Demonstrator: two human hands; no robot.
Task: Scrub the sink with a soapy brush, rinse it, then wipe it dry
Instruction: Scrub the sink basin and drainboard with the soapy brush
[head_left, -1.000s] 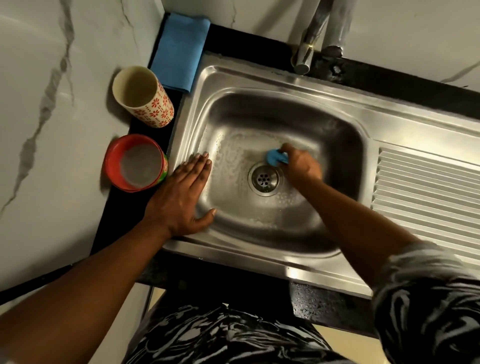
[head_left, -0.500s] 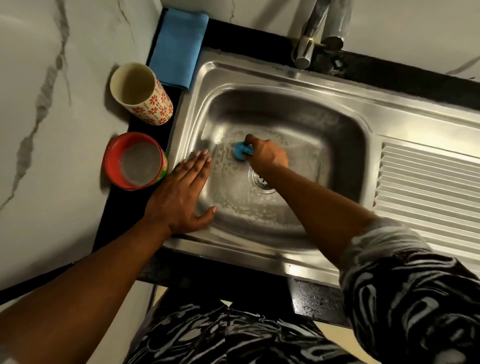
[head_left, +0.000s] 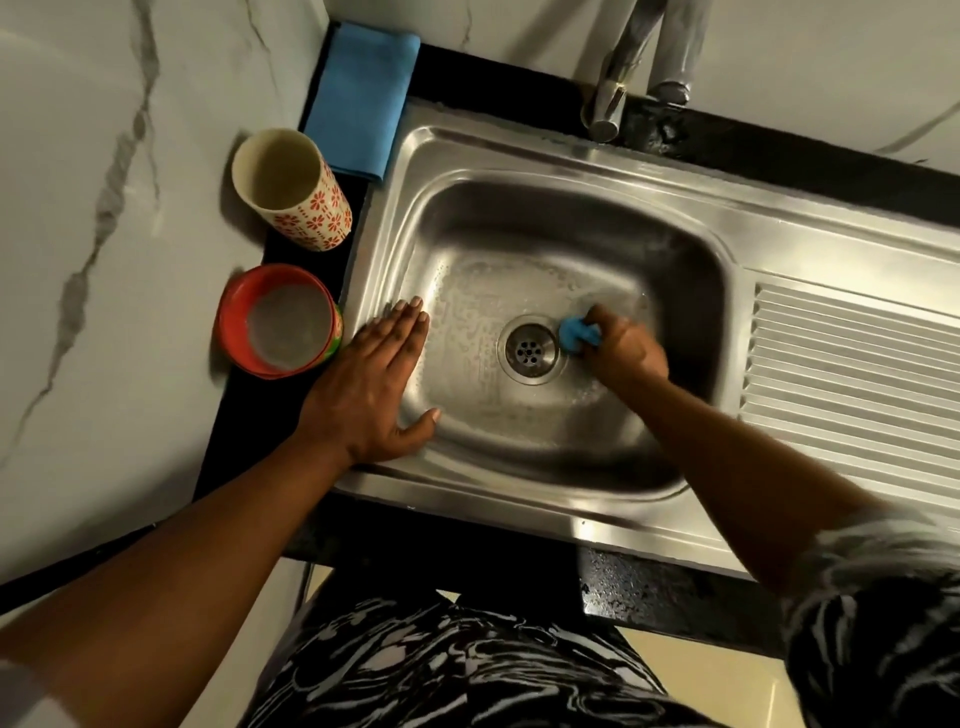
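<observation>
The steel sink (head_left: 519, 171) fills the middle of the view, its basin floor filmed with soapy foam around the drain (head_left: 530, 349). My right hand (head_left: 626, 351) grips a small blue brush (head_left: 574, 334) and holds it on the basin floor just right of the drain. My left hand (head_left: 376, 387) lies flat with straight fingers on the sink's left rim, the thumb reaching over the basin edge. A folded blue cloth (head_left: 358, 98) lies on the counter at the back left corner.
A floral cup (head_left: 291, 189) and a red bowl of cloudy liquid (head_left: 278, 322) stand on the black counter left of the sink. The tap (head_left: 613, 78) hangs over the back rim. A ribbed drainboard (head_left: 852, 379) lies to the right. Marble wall on the left.
My right hand swept the brush from beside the drain to the basin's left part, then back across to the drain's right side. My left hand stayed on the rim.
</observation>
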